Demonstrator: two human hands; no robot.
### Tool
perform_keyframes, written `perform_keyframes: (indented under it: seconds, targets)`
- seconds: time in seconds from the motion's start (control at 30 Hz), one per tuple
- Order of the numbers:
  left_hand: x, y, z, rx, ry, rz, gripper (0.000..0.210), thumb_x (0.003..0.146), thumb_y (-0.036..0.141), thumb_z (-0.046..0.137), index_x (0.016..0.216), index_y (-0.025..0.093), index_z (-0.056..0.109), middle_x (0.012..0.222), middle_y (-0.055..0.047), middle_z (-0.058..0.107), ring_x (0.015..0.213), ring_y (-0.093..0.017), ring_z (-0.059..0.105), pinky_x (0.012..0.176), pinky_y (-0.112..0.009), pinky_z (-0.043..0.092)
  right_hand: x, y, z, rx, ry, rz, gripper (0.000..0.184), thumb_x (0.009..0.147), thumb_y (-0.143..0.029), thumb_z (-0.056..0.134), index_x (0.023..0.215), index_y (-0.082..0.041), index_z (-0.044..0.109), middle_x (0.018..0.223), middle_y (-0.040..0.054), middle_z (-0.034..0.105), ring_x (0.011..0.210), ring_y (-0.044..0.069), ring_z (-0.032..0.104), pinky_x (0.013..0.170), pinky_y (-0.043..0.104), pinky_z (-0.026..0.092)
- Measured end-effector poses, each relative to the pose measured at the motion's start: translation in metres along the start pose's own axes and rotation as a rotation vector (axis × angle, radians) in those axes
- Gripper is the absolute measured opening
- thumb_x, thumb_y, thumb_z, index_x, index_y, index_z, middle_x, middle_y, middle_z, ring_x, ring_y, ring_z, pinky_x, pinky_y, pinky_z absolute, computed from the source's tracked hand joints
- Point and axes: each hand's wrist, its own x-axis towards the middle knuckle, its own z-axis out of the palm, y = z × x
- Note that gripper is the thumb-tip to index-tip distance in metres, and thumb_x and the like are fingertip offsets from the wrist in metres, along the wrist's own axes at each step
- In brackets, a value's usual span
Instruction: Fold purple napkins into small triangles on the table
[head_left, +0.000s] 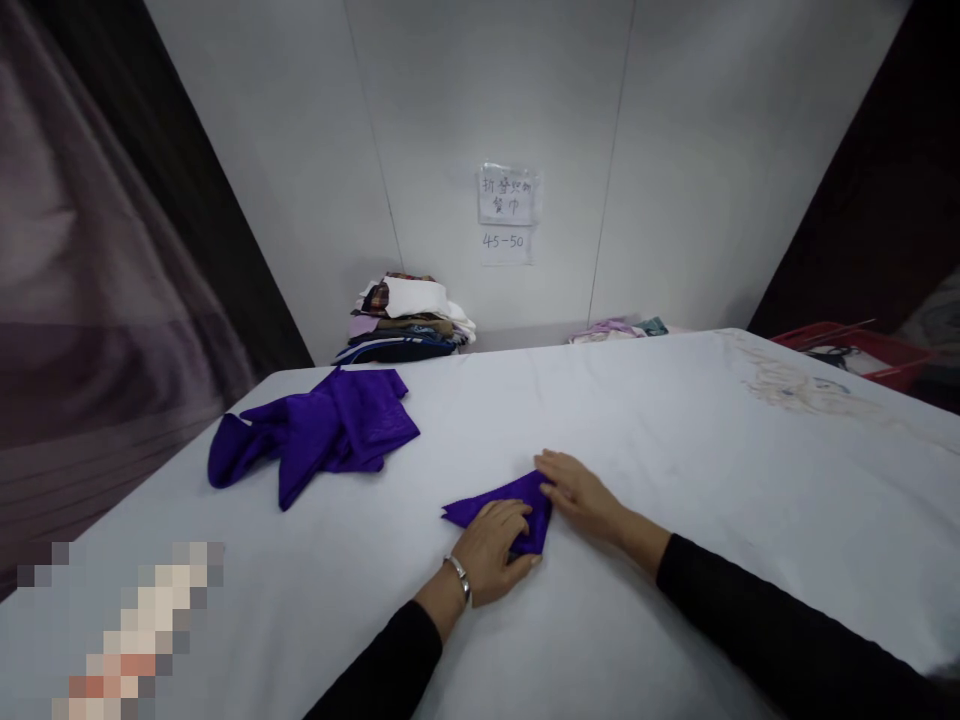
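Note:
A purple napkin [499,492], folded into a pointed, roughly triangular shape, lies on the white-covered table in front of me. My left hand [491,550], with a silver bangle at the wrist, rests over its lower part; the fingers lie across the cloth and the thumb is spread toward the bottom right corner. At the upper right corner, my right hand [577,495] has its fingers and thumb around the napkin's edge. Both hands cover part of the fold. Farther left on the table, more purple cloth [341,425] lies in a loose, crumpled heap.
Beyond the table's far edge stands a pile of folded clothes [409,320]. Papers with handwriting [508,212] hang on the pale wall. A red basket [862,350] stands at the far right, and a curtain [90,300] hangs at the left. A blurred patch covers the lower left.

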Motion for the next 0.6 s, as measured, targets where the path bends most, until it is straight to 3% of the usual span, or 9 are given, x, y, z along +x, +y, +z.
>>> perform_keyframes:
  seconds: [0.1, 0.17, 0.27, 0.33, 0.47, 0.6]
  targets:
    - [0.0, 0.002, 0.0, -0.002, 0.008, -0.002, 0.019, 0.075, 0.031, 0.058, 0.091, 0.021, 0.055, 0.113, -0.006, 0.058, 0.109, -0.021, 0.049, 0.098, -0.039, 0.035, 0.001, -0.022, 0.006, -0.014, -0.14, -0.13, 0.05, 0.088, -0.045, 0.038, 0.133, -0.023, 0.039, 0.139, 0.0054, 0.039, 0.13, 0.023, 0.027, 0.108, 0.046, 0.015]
    - [0.0, 0.004, -0.001, -0.01, 0.024, -0.039, 0.015, 0.076, 0.031, 0.056, 0.089, 0.022, 0.056, 0.114, -0.005, 0.059, 0.109, -0.021, 0.049, 0.098, -0.038, 0.035, 0.004, -0.018, 0.006, 0.001, -0.044, -0.027, 0.049, 0.088, -0.045, 0.038, 0.13, -0.021, 0.043, 0.135, 0.0075, 0.043, 0.127, 0.024, 0.033, 0.106, 0.046, 0.019]
    - [0.004, 0.009, 0.0, -0.027, 0.08, -0.138, 0.013, 0.08, 0.034, 0.052, 0.083, 0.022, 0.057, 0.109, -0.004, 0.06, 0.105, -0.02, 0.051, 0.092, -0.037, 0.038, 0.01, 0.007, 0.001, 0.087, 0.139, 0.299, 0.041, 0.086, -0.044, 0.039, 0.115, -0.02, 0.057, 0.117, 0.0086, 0.058, 0.109, 0.023, 0.051, 0.093, 0.039, 0.038]
    - [0.011, 0.014, 0.003, -0.008, 0.12, -0.217, 0.017, 0.08, 0.039, 0.053, 0.082, 0.022, 0.057, 0.097, -0.003, 0.062, 0.095, -0.02, 0.054, 0.084, -0.036, 0.041, 0.017, 0.023, -0.005, 0.129, 0.145, 0.442, 0.038, 0.085, -0.045, 0.039, 0.099, -0.019, 0.063, 0.098, 0.0073, 0.066, 0.091, 0.022, 0.059, 0.078, 0.034, 0.046]
    - [0.026, 0.023, 0.011, 0.1, 0.161, -0.349, 0.025, 0.073, 0.045, 0.059, 0.079, 0.022, 0.055, 0.084, -0.002, 0.06, 0.083, -0.021, 0.054, 0.073, -0.035, 0.04, 0.028, 0.037, -0.01, 0.127, 0.055, 0.51, 0.04, 0.082, -0.048, 0.042, 0.073, -0.017, 0.065, 0.068, 0.0043, 0.066, 0.063, 0.019, 0.06, 0.056, 0.028, 0.044]
    - [0.031, 0.025, 0.019, 0.186, 0.167, -0.379, 0.02, 0.07, 0.039, 0.061, 0.073, 0.021, 0.054, 0.083, -0.002, 0.057, 0.085, -0.022, 0.051, 0.072, -0.035, 0.037, 0.033, 0.035, -0.006, 0.112, -0.012, 0.496, 0.026, 0.077, -0.039, 0.053, 0.068, -0.018, 0.065, 0.066, 0.0015, 0.066, 0.062, 0.015, 0.06, 0.055, 0.023, 0.041]
